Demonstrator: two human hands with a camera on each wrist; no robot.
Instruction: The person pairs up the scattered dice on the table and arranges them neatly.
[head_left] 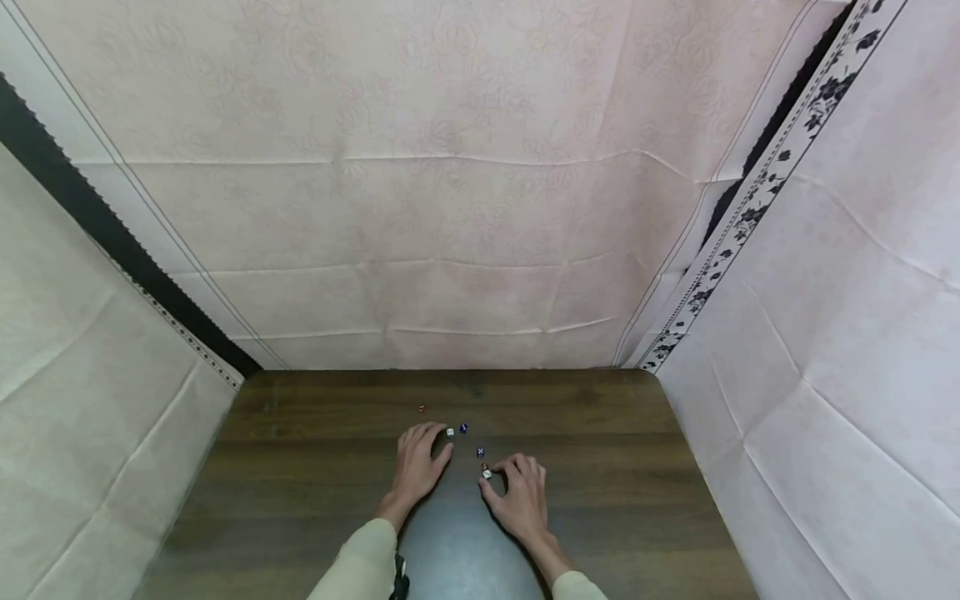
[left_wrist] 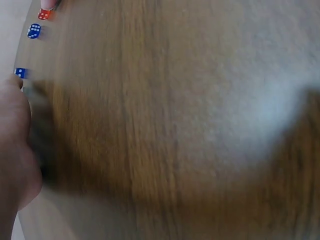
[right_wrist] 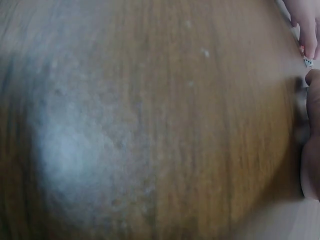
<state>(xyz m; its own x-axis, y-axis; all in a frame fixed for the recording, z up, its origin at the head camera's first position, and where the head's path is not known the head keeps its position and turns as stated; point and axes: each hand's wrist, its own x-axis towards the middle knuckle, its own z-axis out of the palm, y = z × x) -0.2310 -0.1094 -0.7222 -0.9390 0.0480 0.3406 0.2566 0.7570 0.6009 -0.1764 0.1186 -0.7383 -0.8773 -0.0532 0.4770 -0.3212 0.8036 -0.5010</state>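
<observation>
My left hand (head_left: pixel 420 462) rests on the wooden table with thumb and forefinger spread. A white die (head_left: pixel 450 432) sits by its forefinger tip, and a blue die (head_left: pixel 463 428) lies just beyond. My right hand (head_left: pixel 519 496) holds another white die (head_left: pixel 487 473) between forefinger and thumb. Right behind that one is a red die (head_left: pixel 484 466), partly hidden. A second blue die (head_left: pixel 481 452) lies between the hands, showing several pips in the left wrist view. Farther back, past the left fingers, is another red die (head_left: pixel 422 408).
The brown wooden table (head_left: pixel 592 417) spans the front, with a bright light reflection in its middle. Pale creased cloth (head_left: pixel 450 217) hangs behind it, and more cloth (head_left: pixel 840 333) with a black floral border stands at the right. A dark band (head_left: pixel 135 242) runs down the left side.
</observation>
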